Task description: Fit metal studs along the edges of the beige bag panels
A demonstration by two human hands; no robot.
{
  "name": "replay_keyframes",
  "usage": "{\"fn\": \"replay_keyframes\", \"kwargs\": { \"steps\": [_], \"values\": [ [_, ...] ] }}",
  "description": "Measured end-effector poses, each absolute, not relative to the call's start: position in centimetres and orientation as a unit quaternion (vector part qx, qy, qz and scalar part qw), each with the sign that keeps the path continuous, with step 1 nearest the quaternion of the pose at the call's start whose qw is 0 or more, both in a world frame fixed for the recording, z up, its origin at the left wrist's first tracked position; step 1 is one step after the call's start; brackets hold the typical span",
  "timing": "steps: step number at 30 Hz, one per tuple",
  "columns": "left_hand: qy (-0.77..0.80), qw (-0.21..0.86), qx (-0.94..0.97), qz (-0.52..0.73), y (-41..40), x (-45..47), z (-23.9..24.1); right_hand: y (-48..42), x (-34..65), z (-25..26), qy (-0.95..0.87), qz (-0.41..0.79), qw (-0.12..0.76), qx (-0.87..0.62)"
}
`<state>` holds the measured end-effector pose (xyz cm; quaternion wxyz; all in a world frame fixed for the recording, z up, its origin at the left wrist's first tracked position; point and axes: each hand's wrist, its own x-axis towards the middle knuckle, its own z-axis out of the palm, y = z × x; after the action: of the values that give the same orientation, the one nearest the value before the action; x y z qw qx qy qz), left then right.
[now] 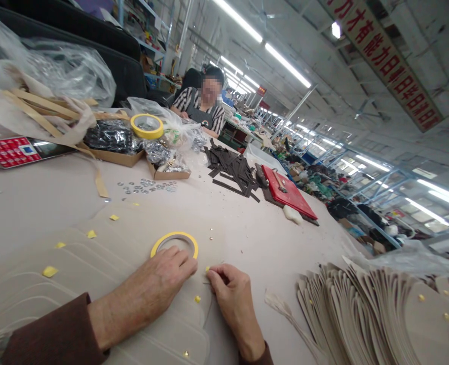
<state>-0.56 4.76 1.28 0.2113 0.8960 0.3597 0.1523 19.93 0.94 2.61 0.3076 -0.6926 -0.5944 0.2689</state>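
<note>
My left hand (165, 276) lies over the near edge of a roll of yellow tape (191, 240), its fingers curled and closed around that side; the fingertips are partly hidden. Just to the right, my right hand (232, 291) is closed in a pinch, with a small piece of yellow tape (208, 269) at the tips of thumb and forefinger. Both hands are above overlapping flat beige panels (125, 253), which carry several small yellow tape pieces (50, 271) and, near their right edge, a brass-coloured stud (186, 353).
A thick row of beige pieces (353, 314) stands at right. Metal washers (144, 186), small cartons (171, 175) and another yellow tape roll (147, 133) lie farther left. Dark strips (234, 167) and a red board (289, 192) with a hammer occupy the far side. A person (201, 104) sits beyond.
</note>
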Motion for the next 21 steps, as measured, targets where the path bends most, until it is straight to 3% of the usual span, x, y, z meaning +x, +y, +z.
{"fn": "replay_keyframes", "kwargs": {
  "steps": [5,14,16,21],
  "values": [
    [0.299,0.186,0.893,0.278,4.9,-0.9,0.9,1.6,19.3,1.9,-0.636,0.176,0.281,-0.697],
    [0.263,0.167,0.875,0.37,5.3,-1.4,1.1,1.7,20.7,4.7,-0.637,0.353,0.134,-0.672],
    [0.261,0.155,0.872,0.385,5.3,-1.4,1.1,1.7,20.7,4.6,-0.631,0.347,0.185,-0.669],
    [0.247,0.133,0.851,0.445,5.3,-1.2,1.4,1.6,19.5,4.5,-0.678,0.236,0.417,-0.557]
  ]
}}
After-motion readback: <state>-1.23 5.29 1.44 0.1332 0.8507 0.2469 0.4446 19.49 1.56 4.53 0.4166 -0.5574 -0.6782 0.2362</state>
